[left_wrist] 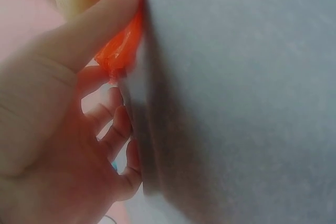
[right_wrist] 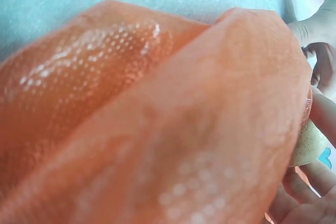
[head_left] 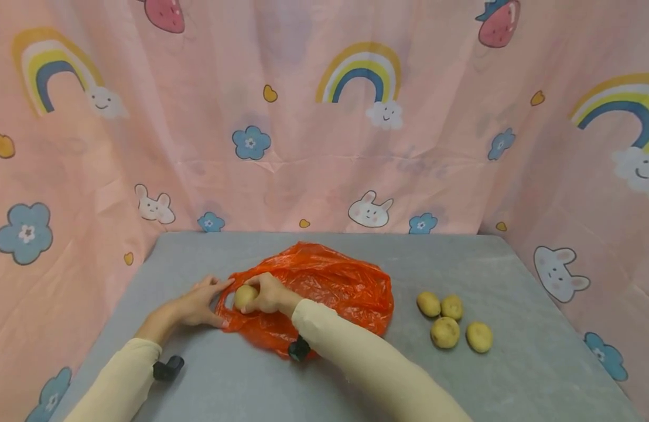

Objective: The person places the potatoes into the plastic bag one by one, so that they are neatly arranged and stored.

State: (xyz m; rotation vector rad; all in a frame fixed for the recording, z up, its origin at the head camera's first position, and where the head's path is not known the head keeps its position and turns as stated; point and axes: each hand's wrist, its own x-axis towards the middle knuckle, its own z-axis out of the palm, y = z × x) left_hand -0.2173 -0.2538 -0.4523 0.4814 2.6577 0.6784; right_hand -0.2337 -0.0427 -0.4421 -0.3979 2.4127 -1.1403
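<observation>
A thin red plastic bag (head_left: 351, 287) lies spread on the table, its handle end toward the left. My right hand (head_left: 269, 294) reaches across it and grips a potato (head_left: 245, 298) between thumb and fingers at that end. In the right wrist view, the bag (right_wrist: 226, 93) covers much of the scene, and the potato (right_wrist: 308, 144) shows at the right edge. My left hand (head_left: 198, 303) is at the bag's left edge, thumb and index finger spread apart and touching the plastic. In the left wrist view, its straight thumb lies over the red bag (left_wrist: 123, 45).
Several potatoes (head_left: 445, 333) sit grouped on the right side of the grey table (head_left: 382, 381). A pink curtain (head_left: 314, 176) with rainbows and rabbits hangs behind the table and along both sides. Dark wrist cameras (head_left: 168, 368) are worn at both sleeves.
</observation>
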